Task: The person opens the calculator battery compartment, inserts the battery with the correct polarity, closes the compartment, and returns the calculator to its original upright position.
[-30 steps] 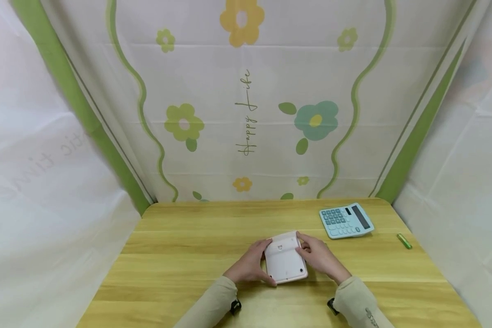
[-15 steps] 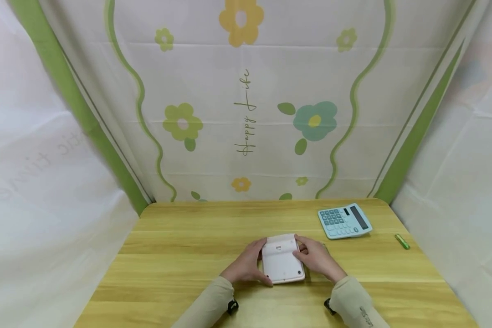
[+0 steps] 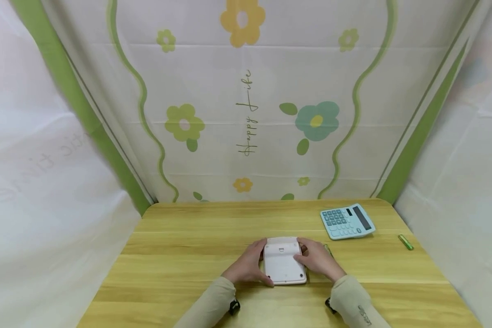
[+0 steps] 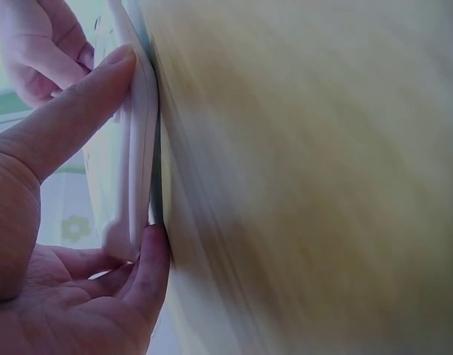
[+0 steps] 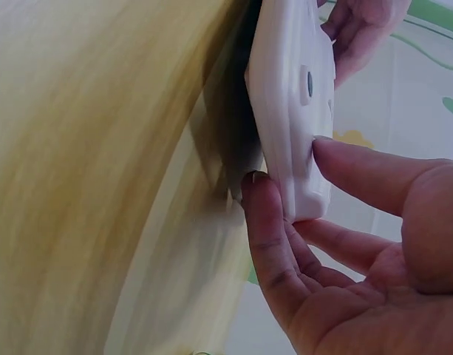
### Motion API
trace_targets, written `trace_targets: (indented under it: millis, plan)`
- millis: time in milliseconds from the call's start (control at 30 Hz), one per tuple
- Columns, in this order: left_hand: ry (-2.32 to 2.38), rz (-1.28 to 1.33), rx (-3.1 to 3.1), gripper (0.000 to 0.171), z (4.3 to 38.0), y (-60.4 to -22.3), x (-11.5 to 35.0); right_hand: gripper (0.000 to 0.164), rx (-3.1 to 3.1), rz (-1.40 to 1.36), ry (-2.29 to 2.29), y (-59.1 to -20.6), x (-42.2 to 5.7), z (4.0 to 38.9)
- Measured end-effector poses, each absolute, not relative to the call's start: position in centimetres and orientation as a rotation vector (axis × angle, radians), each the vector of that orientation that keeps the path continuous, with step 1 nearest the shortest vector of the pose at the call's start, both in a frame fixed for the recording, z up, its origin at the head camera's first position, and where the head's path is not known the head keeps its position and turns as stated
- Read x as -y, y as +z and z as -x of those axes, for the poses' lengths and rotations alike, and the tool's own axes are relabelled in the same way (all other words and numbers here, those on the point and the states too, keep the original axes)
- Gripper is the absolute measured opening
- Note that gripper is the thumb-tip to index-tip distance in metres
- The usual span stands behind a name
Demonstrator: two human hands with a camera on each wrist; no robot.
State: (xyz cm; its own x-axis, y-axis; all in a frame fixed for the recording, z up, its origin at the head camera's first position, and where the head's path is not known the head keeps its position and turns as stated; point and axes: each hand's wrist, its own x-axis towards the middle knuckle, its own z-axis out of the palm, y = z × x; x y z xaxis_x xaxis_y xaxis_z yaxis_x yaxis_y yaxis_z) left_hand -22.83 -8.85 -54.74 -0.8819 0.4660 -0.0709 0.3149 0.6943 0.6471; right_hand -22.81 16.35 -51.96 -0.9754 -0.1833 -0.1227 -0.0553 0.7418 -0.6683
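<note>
A pale pinkish-white calculator (image 3: 284,264) lies back side up between both hands, its raised upper end facing away from me. My left hand (image 3: 251,263) grips its left side, with the thumb at the near corner and the other fingers round the far end. At the opposite side my right hand (image 3: 317,259) pinches the upper right edge, thumb on the back and fingertips (image 5: 261,200) under the rim. Both wrist views show the calculator close over the wooden table (image 4: 307,185), with a dark shadow beneath it. Its key side is hidden.
A light blue calculator (image 3: 346,222) sits at the back right, keys up. Farther right lies a green battery (image 3: 405,242). Another slim green object (image 3: 328,249) shows partly behind my right hand. Printed white cloth (image 3: 246,91) walls in the table's back and sides.
The white calculator has turned from slightly slanted to squarer, and its far end has come down. Both hands moved with it, keeping their grip. More of the green object by the right hand shows.
</note>
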Motion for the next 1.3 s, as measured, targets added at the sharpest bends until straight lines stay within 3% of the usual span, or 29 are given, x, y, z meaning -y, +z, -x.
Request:
trace_targets:
  millis: [1300]
  plan:
    - [1.016,-0.641,-2.629,0.13,22.89,-54.64,9.11,0.059,-2.79,0.208,-0.908,-52.32,-16.22,23.02]
